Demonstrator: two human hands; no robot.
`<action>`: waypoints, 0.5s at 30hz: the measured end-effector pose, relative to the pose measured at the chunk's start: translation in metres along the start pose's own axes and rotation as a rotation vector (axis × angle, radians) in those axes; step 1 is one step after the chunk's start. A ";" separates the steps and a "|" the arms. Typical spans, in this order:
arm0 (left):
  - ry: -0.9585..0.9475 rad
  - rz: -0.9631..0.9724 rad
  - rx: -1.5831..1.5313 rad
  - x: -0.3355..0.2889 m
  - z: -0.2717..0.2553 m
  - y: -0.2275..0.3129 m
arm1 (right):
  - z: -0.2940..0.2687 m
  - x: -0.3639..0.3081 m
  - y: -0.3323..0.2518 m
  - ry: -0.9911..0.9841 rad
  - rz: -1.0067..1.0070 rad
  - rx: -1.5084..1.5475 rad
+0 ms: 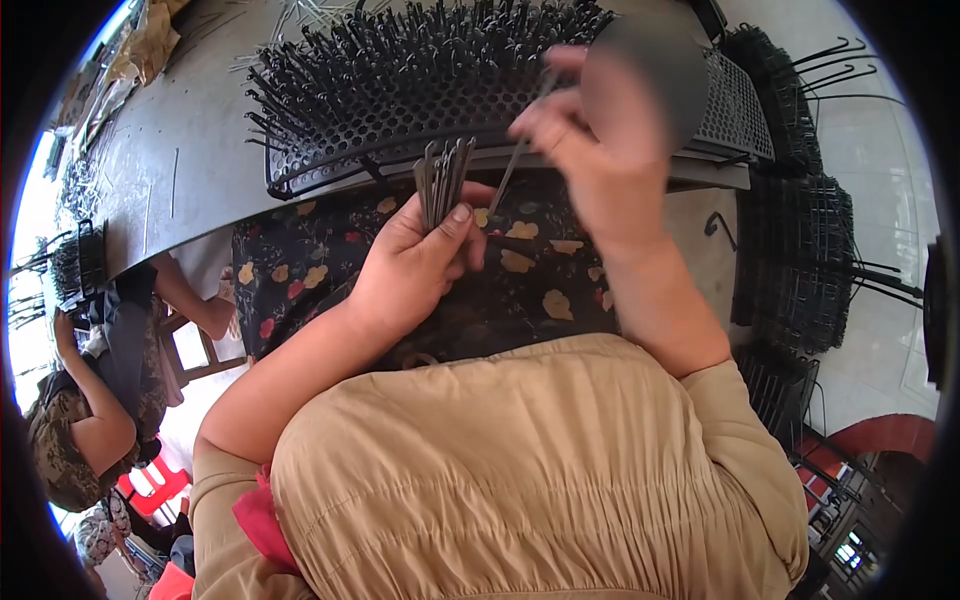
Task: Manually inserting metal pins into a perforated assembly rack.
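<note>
My left hand (420, 245) is closed around a bundle of thin grey metal rods (445, 180) with small bent ends, standing up out of the fist. To its right and higher up, my right hand (615, 180) pinches a single thin metal rod (515, 165) that slants down toward the bundle; a round grey blur hides part of this hand. Just beyond both hands stands a black perforated metal rack (410, 155). Many black hooked rods (420, 55) rise close together from its holes, mostly on the left and middle.
Loose thin rods lie on the grey table (210, 130) at left. More black racks (795, 260) of wire pieces stand at right. Another person (90, 390) works at far left by a small rack (78, 260). Dark flowered cloth (320, 265) hangs below the table edge.
</note>
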State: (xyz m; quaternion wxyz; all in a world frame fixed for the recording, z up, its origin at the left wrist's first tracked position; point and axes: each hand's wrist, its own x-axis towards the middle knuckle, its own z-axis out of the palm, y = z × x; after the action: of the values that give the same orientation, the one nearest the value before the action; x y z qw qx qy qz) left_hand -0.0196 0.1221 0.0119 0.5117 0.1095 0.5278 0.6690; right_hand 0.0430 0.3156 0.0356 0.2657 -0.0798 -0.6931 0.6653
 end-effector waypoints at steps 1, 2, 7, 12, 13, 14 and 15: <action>0.027 -0.050 0.035 0.000 0.001 0.002 | -0.007 0.007 0.001 0.097 -0.196 -0.121; 0.054 -0.099 0.071 0.000 0.001 0.003 | -0.014 0.015 0.004 0.191 -0.393 -0.243; 0.101 -0.093 0.079 0.001 0.004 0.003 | -0.028 0.040 0.017 0.274 -0.802 -0.578; 0.079 -0.075 0.126 0.000 0.001 0.003 | -0.014 0.036 0.011 0.296 -0.667 -0.650; 0.070 -0.055 0.146 -0.001 0.000 0.002 | -0.013 0.038 0.006 0.234 -0.767 -0.880; 0.061 -0.037 0.166 -0.002 0.000 0.001 | -0.013 0.039 0.004 0.168 -0.864 -1.111; 0.060 -0.037 0.168 -0.001 0.000 0.001 | -0.018 0.041 0.009 0.180 -0.867 -1.048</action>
State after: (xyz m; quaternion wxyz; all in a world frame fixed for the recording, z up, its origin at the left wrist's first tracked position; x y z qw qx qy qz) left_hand -0.0200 0.1208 0.0135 0.4970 0.1222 0.5990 0.6158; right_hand 0.0148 0.3508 0.0368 0.4908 0.0320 -0.8681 0.0667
